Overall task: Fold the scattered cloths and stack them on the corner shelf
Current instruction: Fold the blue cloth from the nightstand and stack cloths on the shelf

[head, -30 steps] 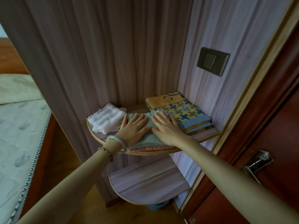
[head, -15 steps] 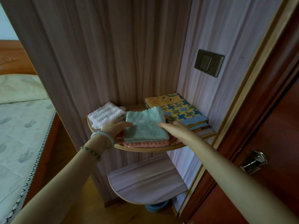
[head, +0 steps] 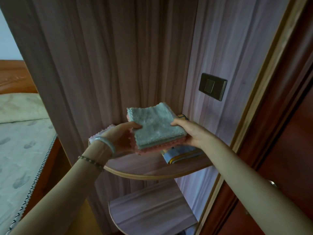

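The pale patterned bed mattress fills the left edge, grey-brown wood-grain panels form the corner ahead, and a dark red-brown door runs down the right. The curved wood-edged corner shelf sits in that corner, with a second rounded shelf lower down.

The folded stack, a mint-green terry cloth on a pink scallop-edged cloth, lay on the upper shelf half a second ago; now it is raised clear of the board and hangs above it between both hands, tilted. Part of the board where it rested now shows bare wood. A folded blue-and-yellow patterned cloth stays on the shelf at the right, partly hidden under the stack, and a white-pink knitted cloth peeks out behind the left wrist.

The left hand grips the stack's left edge (thumb on top, fingers beneath); the right hand clasps the right edge likewise. A dark rectangular wall switch is on the right panel. A pale jade-coloured bangle circles the left wrist.
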Available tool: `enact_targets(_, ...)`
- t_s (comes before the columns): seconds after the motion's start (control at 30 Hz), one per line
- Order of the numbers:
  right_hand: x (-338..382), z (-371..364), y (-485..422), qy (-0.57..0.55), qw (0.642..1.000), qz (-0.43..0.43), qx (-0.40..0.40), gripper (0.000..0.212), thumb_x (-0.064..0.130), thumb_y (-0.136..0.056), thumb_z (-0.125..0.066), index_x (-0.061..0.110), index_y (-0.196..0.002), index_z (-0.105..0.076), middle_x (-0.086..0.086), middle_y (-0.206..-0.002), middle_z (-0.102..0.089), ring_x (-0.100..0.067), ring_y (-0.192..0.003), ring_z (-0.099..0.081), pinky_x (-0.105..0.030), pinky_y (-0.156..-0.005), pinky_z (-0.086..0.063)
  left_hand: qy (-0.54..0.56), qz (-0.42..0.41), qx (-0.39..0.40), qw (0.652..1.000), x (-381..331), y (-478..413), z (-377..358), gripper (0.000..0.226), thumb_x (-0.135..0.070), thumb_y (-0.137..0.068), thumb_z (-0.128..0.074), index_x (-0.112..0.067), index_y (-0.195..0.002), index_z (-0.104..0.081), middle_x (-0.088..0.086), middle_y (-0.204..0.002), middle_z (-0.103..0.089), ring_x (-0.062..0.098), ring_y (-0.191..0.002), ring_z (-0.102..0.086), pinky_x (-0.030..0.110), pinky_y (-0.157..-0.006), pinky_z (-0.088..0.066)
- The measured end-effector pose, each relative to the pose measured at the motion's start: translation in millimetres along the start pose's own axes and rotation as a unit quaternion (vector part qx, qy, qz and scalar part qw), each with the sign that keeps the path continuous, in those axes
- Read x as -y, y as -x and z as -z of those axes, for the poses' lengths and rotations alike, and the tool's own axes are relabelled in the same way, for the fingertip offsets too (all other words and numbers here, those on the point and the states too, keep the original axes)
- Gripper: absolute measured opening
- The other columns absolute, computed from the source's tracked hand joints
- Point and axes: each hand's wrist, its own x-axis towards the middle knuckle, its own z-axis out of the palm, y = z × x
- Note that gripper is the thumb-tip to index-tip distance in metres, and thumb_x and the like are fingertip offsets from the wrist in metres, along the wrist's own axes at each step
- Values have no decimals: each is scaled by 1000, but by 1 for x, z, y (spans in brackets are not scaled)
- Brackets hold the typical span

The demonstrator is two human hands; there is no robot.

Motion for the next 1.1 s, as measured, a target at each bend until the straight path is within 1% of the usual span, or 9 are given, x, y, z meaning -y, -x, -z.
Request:
enact_targets(0.1,19,25,-18,64,993,48,-89,15,21,-83,-66,11,-94,-68,-11,-93,-70,-26,-89,-66,-40,-84,-52,-26,-9,1,1000,-11,-34,-16,25,-13,-74,-65,-1,-96,-62,12,-73,-70,24,-63,-68,36,-64,-58)
enact_targets(0.33,18,74,-86,205,940,98,-254,21,27,-80,-69,8,-89,-70,-13,-88,-72,-26,-80,-69,-40,-76,-57,-76,12,-42,996,-21,-139,-33,17,-4,-74,-72,-4,-88,-62,8,-70,-64,22,-65,-61,33,-58,-56)
enact_targets(0.53,2,77,-119,481,789,162,-347,27,26,-90,-54,7,-107,-64,-11,-104,-69,-27,-98,-66,-33,-80,-50,-81,4,-73,994,-8,-189,-42,33,-1,-80,-69,9,-109,-57,19,-82,-63,32,-71,-60,36,-46,-54)
enact_targets(0.6,-5,76,-125,547,743,174,-345,22,23,-91,-52,9,-105,-62,-9,-103,-67,-23,-92,-67,-31,-76,-51,-138,-21,-95,986,0,-201,-40,51,-9,-76,-76,8,-119,-54,20,-93,-62,33,-78,-63,38,-56,-57)
enact_targets(0.77,-19,78,-145,665,649,185,-321,42,11,-27,-92,11,-62,-70,-7,-54,-60,-19,-38,-57,-23,-28,-40,-286,-101,-140,942,21,-241,-24,97,-53,-26,-75,-14,-112,-54,12,-115,-63,29,-106,-62,40,-91,-53)
enact_targets(0.87,-7,71,-152,692,610,214,-321,50,16,-15,-89,11,-62,-73,-8,-61,-64,-27,-55,-64,-32,-38,-50,-408,-143,-198,880,10,-228,-32,121,-71,-22,-48,-11,-127,-41,7,-123,-54,24,-113,-56,30,-96,-46)
enact_targets(0.93,6,66,-151,708,597,253,-280,50,31,-21,-87,17,-68,-76,-2,-73,-70,-23,-69,-69,-37,-56,-58,-557,-250,-252,751,-1,-218,-35,103,-69,-39,-38,-15,-126,-40,1,-114,-52,18,-99,-63,22,-79,-50)
enact_targets(1.0,11,63,-148,731,576,295,-218,37,49,-48,-72,28,-78,-78,11,-91,-74,-10,-87,-70,-32,-75,-58,-636,-372,-203,645,-4,-216,-32,77,-64,-56,-39,-21,-119,-45,-1,-106,-66,11,-77,-70,17,-62,-50)
enact_targets(1.1,-2,68,-155,756,587,241,-161,51,52,-67,-39,33,-97,-76,19,-110,-69,0,-108,-61,-22,-100,-42,-744,-392,-99,532,1,-222,-24,62,-67,-86,-28,-30,-134,-41,-7,-114,-69,9,-106,-63,26,-104,-27)
